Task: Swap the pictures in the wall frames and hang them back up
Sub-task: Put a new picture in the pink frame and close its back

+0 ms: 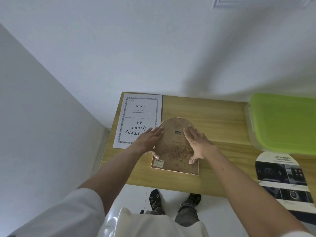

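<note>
At the desk's [213,113] far left corner we see the A4 document-frame sheet [139,119] lying flat over a dark rectangular frame [162,108], only a sliver of which shows. Beside it, toward the front edge, the arched frame [174,147] lies face down, its mottled brown backing board up and a small metal hanger [178,132] near the rounded top. Our left hand [149,140] rests open on the board's left side, fingers straight, thumb hooked at the lower edge; our right hand [196,142] lies flat on the right side, thumb pressing near the lower right corner. We judge the backing is being seated or freed: even pressure from both thumbs should keep the board from tilting. Along the right edge sit a green-lidded box [283,122] and, nearer the front, an arch-shaped car print [282,178], which looks like the picture for this frame.
</note>
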Demonstrator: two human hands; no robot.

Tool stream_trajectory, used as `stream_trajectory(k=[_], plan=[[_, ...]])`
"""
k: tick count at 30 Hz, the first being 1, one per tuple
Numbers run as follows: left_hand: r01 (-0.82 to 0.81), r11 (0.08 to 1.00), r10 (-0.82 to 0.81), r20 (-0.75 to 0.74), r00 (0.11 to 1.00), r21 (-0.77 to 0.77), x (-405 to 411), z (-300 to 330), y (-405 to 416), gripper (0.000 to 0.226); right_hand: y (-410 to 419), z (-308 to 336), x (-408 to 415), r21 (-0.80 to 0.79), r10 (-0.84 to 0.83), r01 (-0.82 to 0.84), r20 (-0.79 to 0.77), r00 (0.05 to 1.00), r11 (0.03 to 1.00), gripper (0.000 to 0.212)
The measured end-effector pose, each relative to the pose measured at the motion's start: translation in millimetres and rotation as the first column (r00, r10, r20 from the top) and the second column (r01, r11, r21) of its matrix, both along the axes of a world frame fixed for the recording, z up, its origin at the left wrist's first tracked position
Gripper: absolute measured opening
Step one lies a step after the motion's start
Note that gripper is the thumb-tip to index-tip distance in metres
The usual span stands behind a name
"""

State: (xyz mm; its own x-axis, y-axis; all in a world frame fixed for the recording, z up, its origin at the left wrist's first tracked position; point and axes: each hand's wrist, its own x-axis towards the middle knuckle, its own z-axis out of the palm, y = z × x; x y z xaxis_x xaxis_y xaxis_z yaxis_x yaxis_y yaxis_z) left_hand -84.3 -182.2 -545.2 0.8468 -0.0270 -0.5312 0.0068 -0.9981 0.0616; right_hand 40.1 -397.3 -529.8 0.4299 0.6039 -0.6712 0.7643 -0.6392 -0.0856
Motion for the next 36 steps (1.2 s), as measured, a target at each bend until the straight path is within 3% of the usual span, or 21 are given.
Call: stream_trajectory(k=[5, 10, 13, 19, 25, 36], plan=[[0.114, 0.986, -0.127, 0.102, 0.987, 0.123, 12.1, 5.8, -7.7, 0.143, 6.7, -5.9, 8.3, -0.031, 0.046, -0.048, -0.047, 0.998, 0.998, 0.159], [0.133, 0.99, -0.134, 0.016, 0.991, 0.053, 24.6, 4.3, -5.2, 0.16, 4.7, -5.3, 4.8, 0.004, 0.025, -0.025, 0.031, 0.999, 1.0, 0.163], [0.2, 0.977, -0.198, -0.048, 0.979, 0.066, 40.2, 3.3, -12.2, 0.157, 7.2, -4.0, 5.0, -0.03, 0.055, -0.053, 0.058, 0.997, 0.998, 0.163], [0.182, 0.982, -0.178, -0.083, 0.981, 0.047, 48.8, 0.6, -12.2, 0.16, 19.8, -11.0, 15.0, -0.081, 0.149, -0.144, 0.059, 0.987, 0.986, 0.172], [0.157, 0.988, -0.156, -0.097, 0.983, 0.005, 54.6, -1.4, -10.8, 0.169, 19.3, -15.0, 19.9, -0.05, 0.123, -0.124, -0.009, 0.992, 0.991, 0.173], [0.095, 0.994, -0.099, -0.079, 0.992, -0.055, 43.9, 8.9, -11.9, 0.16, 9.0, -14.3, 16.4, 0.021, 0.101, -0.101, 0.026, 0.995, 0.995, 0.168]])
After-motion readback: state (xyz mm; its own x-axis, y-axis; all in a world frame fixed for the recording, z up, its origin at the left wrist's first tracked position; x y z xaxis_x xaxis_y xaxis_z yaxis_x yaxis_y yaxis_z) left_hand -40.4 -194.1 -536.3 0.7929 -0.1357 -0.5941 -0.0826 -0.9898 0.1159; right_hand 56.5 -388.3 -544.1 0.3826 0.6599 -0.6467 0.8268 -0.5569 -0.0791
